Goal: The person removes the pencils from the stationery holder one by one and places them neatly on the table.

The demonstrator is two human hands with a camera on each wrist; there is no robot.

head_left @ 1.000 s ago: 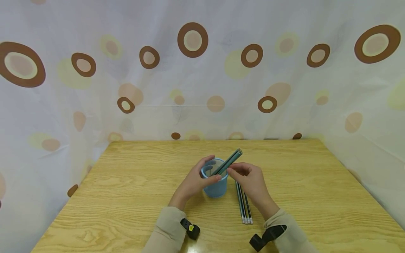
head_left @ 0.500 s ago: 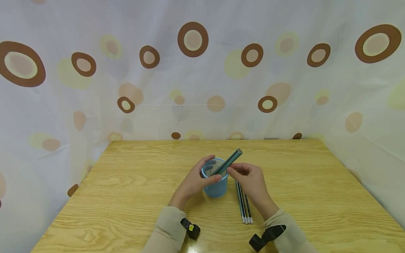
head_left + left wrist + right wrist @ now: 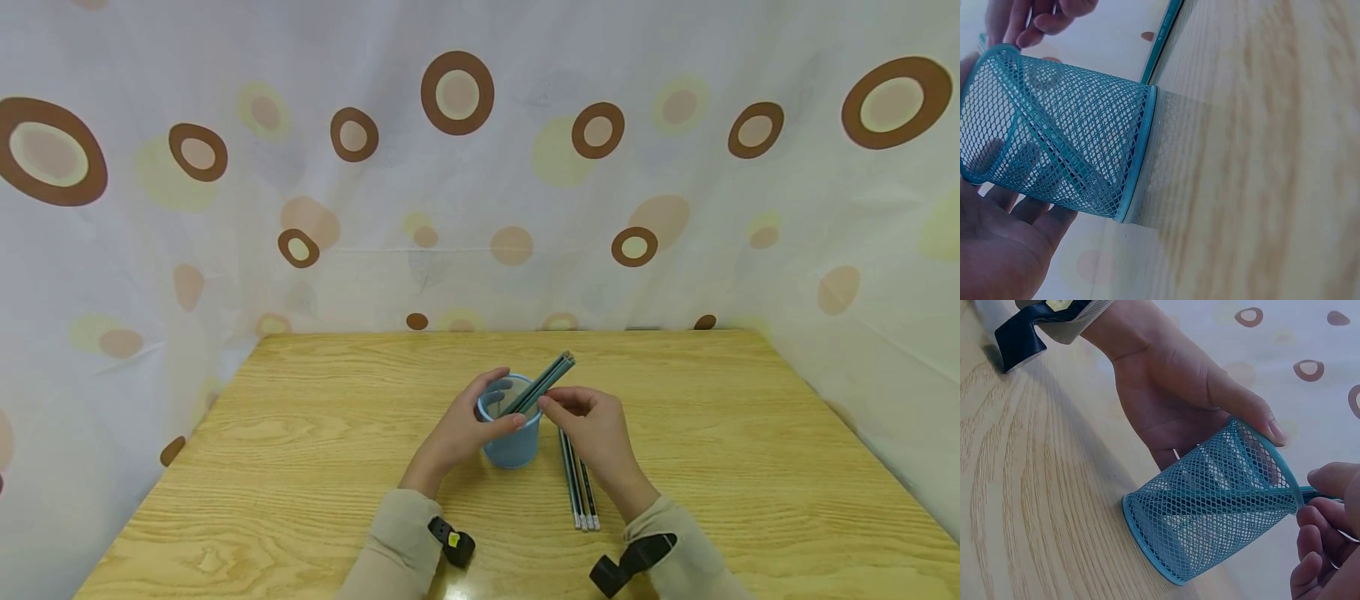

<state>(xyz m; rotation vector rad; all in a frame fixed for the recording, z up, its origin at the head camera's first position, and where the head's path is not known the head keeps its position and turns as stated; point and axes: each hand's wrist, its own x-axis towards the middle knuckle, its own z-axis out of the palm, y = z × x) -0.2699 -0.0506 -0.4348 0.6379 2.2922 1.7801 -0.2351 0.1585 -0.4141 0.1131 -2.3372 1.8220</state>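
A light blue mesh pencil cup [image 3: 512, 446] stands upright on the wooden table, and my left hand [image 3: 459, 429] grips it from the left. Its thumb lies along the near side at the rim, with the other fingers round the far side. Several green pencils [image 3: 538, 386] lean to the right inside the cup, their upper ends above the rim. At the right side of the rim, my right hand [image 3: 596, 425] pinches the pencils between thumb and fingers. In the right wrist view they pass between its thumb [image 3: 1335, 478] and curled fingers.
Several more pencils [image 3: 576, 483] lie side by side on the table [image 3: 337, 467] beneath and left of my right wrist, eraser ends toward me. A patterned cloth [image 3: 480, 192] hangs behind the table and along both sides.
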